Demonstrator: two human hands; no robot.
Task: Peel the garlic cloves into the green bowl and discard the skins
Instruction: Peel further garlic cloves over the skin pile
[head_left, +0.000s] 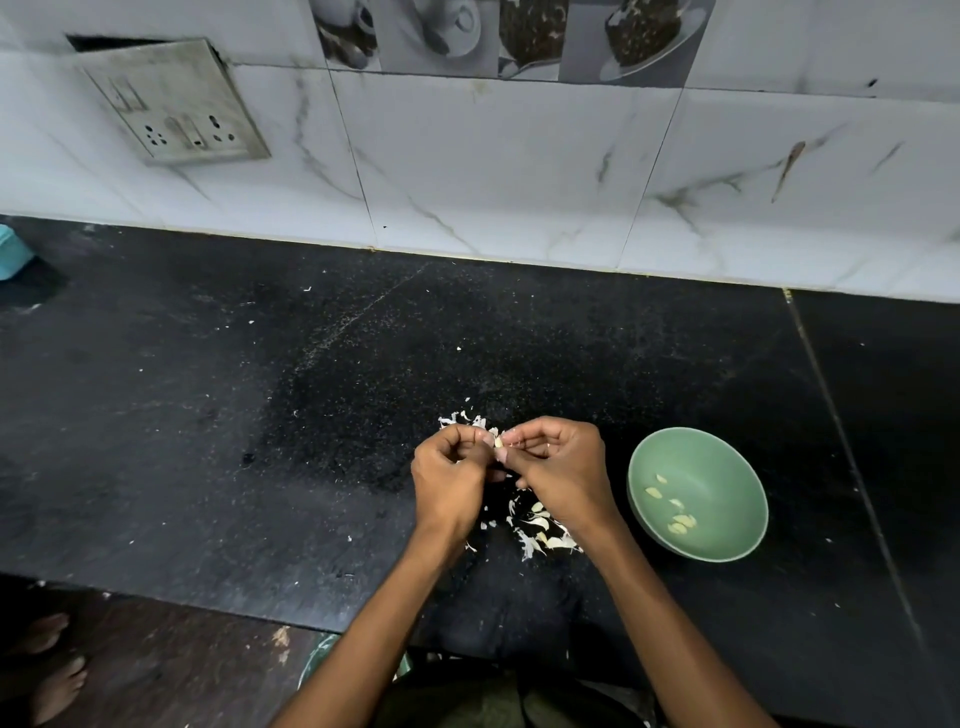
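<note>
Garlic clove (498, 442) sits pinched between my two hands above the black tabletop (208, 415), mid-peel by my reckoning. A handful of peeled cloves (675, 512) already lie in the green bowl (727, 457) to the right. Loose skins (540, 530) litter the tabletop beneath my wrists, not yet discarded. Left hand (451, 475) and right hand (558, 465) meet fingertip to fingertip, each grip curled tight on the clove.

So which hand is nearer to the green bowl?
The right hand. It is just left of the bowl, apart from it. The left hand is farther left, beyond the right one; both pinch a clove.
</note>
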